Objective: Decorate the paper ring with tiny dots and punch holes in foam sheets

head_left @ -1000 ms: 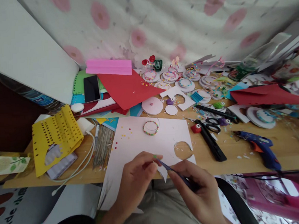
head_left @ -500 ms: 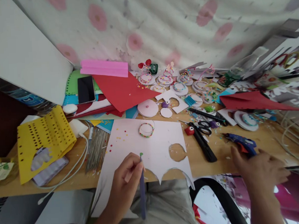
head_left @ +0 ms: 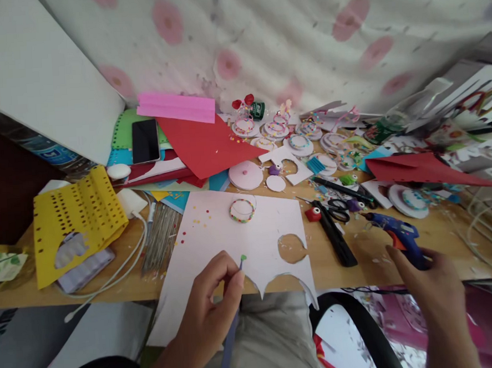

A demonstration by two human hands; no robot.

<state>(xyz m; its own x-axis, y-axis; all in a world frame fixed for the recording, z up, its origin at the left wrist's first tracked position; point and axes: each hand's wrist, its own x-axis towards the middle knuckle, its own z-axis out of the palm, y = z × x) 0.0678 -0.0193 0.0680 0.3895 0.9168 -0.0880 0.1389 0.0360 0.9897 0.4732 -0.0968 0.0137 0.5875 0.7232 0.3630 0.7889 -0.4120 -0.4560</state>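
Observation:
In my left hand is a slim purple tweezers-like tool, pinched near its narrow tip. A small green piece sits at that tip, above the white sheet. My fingers partly cover the tool. On the right, my right hand has its thumb and fingers around the handle of a blue hot glue gun with an orange trigger. Its nozzle points left. Farther up the sheet lies a ring of coloured beads on thin wire, with red and yellow dots to its left.
A black utility knife, scissors and a red bead-like piece lie between the sheet and the glue gun. Several decorated white discs fill the back. Thin wires, a white cable and yellow punched paper are left.
My right hand has closed from spread fingers onto the glue gun's handle. My left hand has shifted slightly right, and the purple tool now leans more.

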